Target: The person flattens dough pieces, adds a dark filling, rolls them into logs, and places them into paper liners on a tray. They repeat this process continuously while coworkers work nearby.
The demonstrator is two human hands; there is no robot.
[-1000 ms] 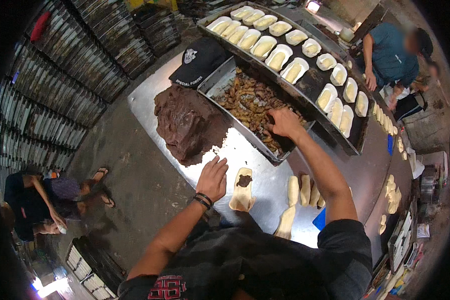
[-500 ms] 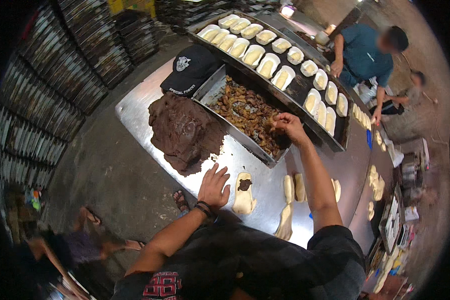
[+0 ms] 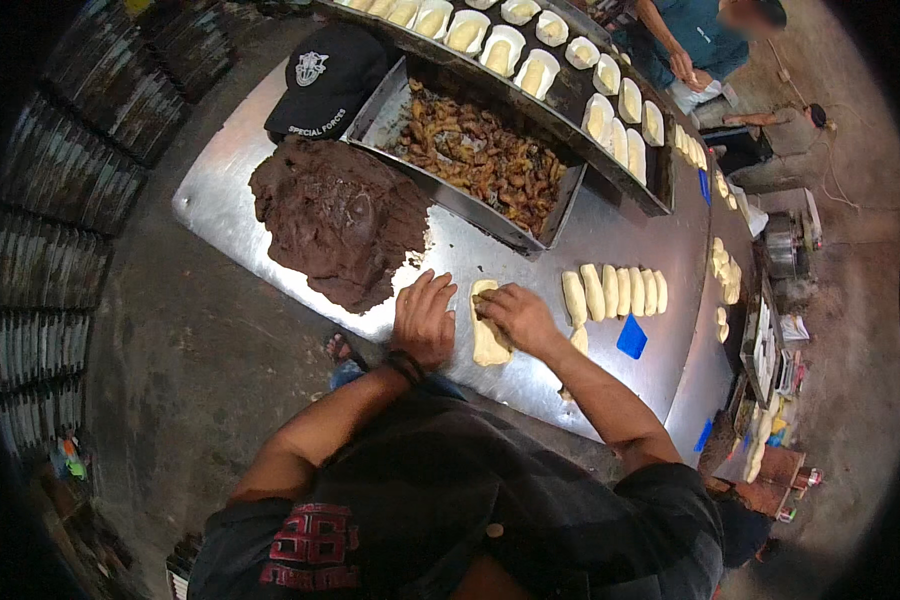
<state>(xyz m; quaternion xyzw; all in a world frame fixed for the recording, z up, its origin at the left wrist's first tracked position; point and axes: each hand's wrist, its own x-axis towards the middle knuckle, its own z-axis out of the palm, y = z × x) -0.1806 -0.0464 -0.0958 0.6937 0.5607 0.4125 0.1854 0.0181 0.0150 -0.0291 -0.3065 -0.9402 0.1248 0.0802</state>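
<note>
My left hand (image 3: 425, 318) lies palm down on the metal table (image 3: 232, 200) with its fingers stretched out, just left of a flat strip of pale dough (image 3: 491, 350). My right hand (image 3: 520, 320) reaches over the upper part of that strip, fingers bent down and pressed together on it; what they hold, if anything, is hidden. Beyond my left hand sits a big mound of dark brown paste (image 3: 335, 215). Behind the dough stands a metal pan (image 3: 450, 208) with soft browned pieces of filling (image 3: 485, 150). Another dough strip (image 3: 579, 338) is partly behind my right wrist.
Several rolled dough pieces (image 3: 610, 290) line up to the right, near a blue flat scraper (image 3: 632, 337). A black cap (image 3: 322, 85) rests beside the pan. A large tray (image 3: 570, 105) of dough in white paper cups lies beyond it. A co-worker (image 3: 705, 50) stands far right.
My right hand has come from the pan back to the dough strip. My left hand stays flat beside it. The view has shifted, showing more of the dough row and blue scraper.
</note>
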